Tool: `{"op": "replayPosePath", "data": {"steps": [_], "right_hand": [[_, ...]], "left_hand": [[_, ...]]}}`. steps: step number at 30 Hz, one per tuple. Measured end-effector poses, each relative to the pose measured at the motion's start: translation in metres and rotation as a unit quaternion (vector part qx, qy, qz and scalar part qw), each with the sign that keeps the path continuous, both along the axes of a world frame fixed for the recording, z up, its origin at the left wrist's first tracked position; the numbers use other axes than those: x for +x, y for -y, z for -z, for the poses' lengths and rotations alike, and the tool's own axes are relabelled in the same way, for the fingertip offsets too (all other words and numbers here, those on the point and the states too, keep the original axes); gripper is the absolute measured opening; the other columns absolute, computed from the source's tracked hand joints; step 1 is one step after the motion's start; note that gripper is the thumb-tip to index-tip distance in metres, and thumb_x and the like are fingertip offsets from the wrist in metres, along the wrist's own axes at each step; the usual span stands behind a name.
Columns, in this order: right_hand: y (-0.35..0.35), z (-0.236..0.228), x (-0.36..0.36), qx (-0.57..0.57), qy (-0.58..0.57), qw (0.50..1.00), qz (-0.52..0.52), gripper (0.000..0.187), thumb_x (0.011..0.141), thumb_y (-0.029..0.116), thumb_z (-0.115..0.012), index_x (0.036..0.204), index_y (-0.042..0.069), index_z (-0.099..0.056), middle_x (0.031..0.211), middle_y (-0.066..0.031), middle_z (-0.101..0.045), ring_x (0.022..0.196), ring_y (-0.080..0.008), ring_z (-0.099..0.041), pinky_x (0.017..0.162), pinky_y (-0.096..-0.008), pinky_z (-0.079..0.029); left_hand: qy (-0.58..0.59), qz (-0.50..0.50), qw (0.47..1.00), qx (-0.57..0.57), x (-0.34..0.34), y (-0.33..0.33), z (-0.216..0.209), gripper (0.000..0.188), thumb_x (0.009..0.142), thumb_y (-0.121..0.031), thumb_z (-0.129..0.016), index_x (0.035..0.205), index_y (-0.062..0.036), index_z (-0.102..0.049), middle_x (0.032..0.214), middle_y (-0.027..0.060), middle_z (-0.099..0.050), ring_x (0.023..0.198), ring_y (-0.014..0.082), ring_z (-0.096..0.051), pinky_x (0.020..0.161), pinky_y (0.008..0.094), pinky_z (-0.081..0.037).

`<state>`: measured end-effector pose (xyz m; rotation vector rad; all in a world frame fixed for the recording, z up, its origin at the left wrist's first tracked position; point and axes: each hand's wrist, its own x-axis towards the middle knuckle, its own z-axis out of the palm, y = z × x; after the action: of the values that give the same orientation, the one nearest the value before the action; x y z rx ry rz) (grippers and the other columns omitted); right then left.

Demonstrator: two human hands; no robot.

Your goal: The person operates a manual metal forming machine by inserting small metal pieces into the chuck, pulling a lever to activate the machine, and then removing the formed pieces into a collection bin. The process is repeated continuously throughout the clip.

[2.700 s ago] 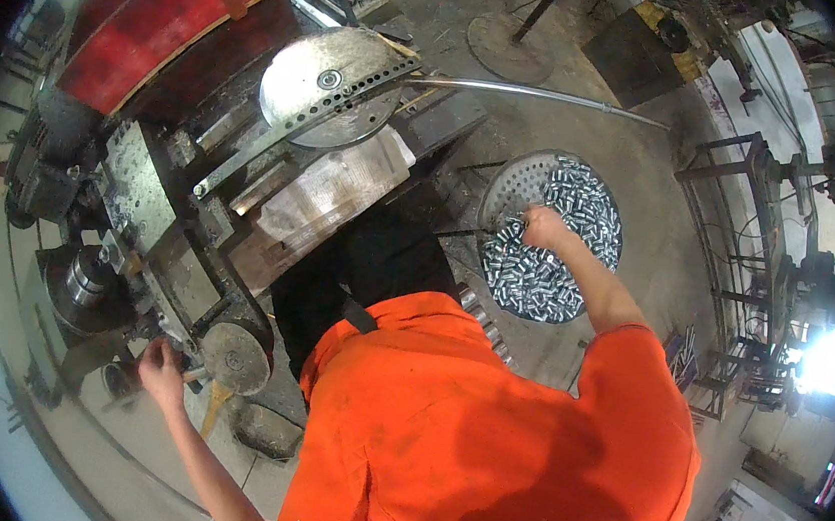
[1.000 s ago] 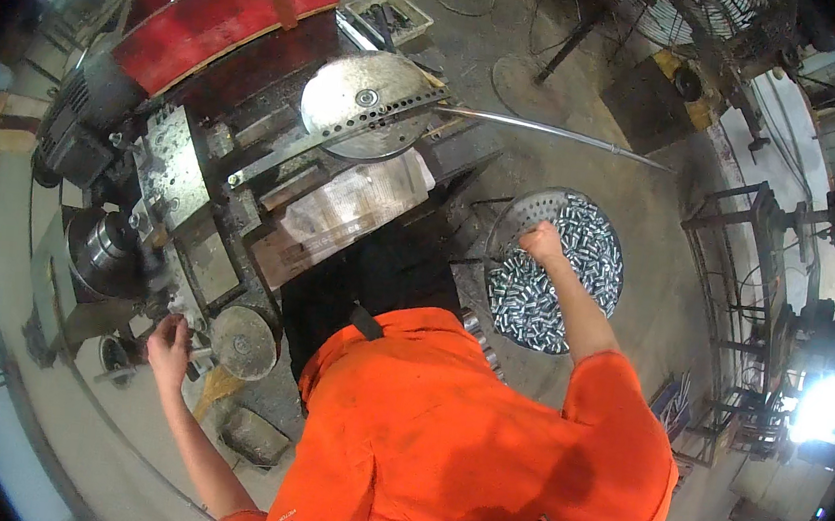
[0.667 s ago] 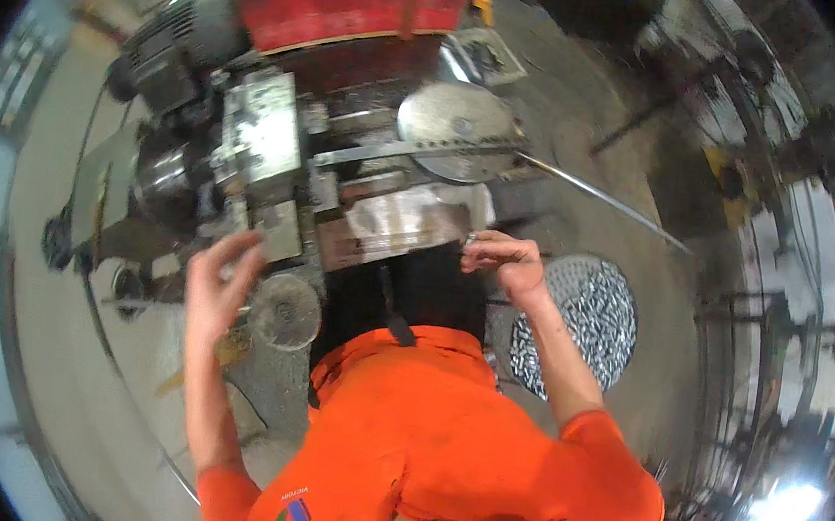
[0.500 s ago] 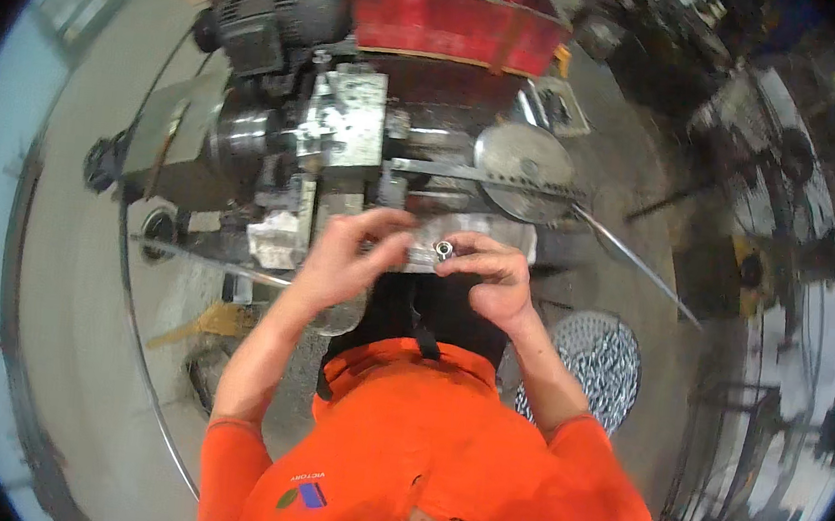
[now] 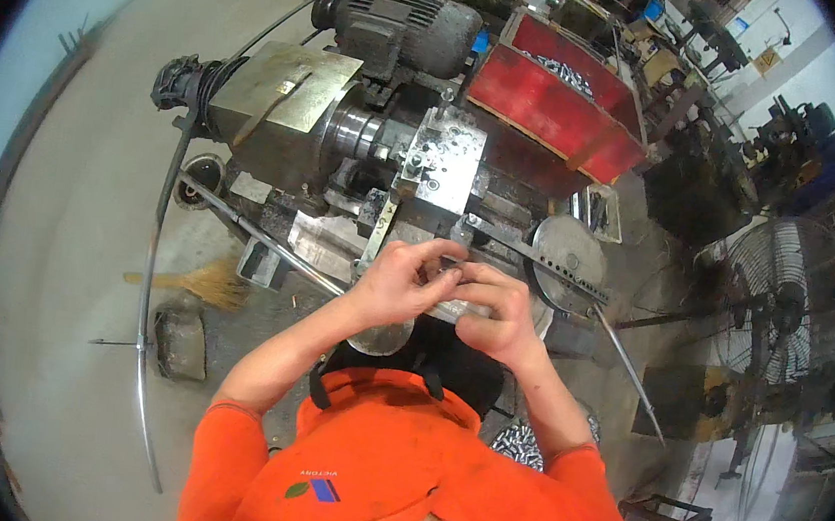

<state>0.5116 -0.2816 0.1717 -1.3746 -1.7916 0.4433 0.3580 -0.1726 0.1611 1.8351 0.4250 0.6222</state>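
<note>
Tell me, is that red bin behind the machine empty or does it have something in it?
Not empty. The red bin holds a heap of small shiny metal pieces along its far side. How deep the heap goes cannot be told.

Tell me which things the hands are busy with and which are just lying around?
Busy with:
left hand and right hand, meeting over a small metal part, too small to make out
machine right behind them

Lying around:
red bin
broom
fan
round metal disc
</note>
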Motion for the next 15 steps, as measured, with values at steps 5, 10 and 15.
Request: {"op": "replayPosePath", "data": {"steps": [5,10,15], "right_hand": [[-0.036,-0.024,-0.015,-0.005,0.063,0.996,-0.059,0.034,0.052,0.008,-0.062,0.086,0.004,-0.066,0.098,-0.0144,-0.061,0.088,-0.0324,-0.059,0.075,-0.0374,-0.049],[-0.095,-0.014,-0.019,0.003,0.108,0.991,-0.075,0.028,0.052,0.008,-0.064,0.079,0.006,-0.069,0.093,-0.0145,-0.064,0.083,-0.0342,-0.06,0.072,-0.0394,-0.05],[-0.184,-0.002,-0.006,0.019,0.323,0.946,0.018,0.024,0.053,0.019,-0.059,0.071,0.005,-0.069,0.082,-0.0133,-0.063,0.076,-0.0346,-0.056,0.065,-0.045,-0.047]], "left_hand": [[0.069,-0.061,0.992,-0.082,-0.014,-0.02,0.012,0.025,0.087,-0.012,-0.059,0.111,-0.0032,-0.058,0.058,0.0019,-0.059,0.055,0.0045,-0.054,0.05,0.0215,-0.042],[-0.024,-0.136,0.99,0.011,-0.052,-0.049,-0.009,0.033,0.086,-0.016,-0.059,0.116,-0.0031,-0.055,0.059,0.0064,-0.061,0.055,0.009,-0.059,0.052,0.0249,-0.046],[-0.073,-0.314,0.945,0.046,-0.158,-0.083,-0.019,0.038,0.084,-0.01,-0.057,0.121,-0.0056,-0.053,0.058,0.0074,-0.059,0.055,0.0135,-0.058,0.059,0.0293,-0.047]]}}
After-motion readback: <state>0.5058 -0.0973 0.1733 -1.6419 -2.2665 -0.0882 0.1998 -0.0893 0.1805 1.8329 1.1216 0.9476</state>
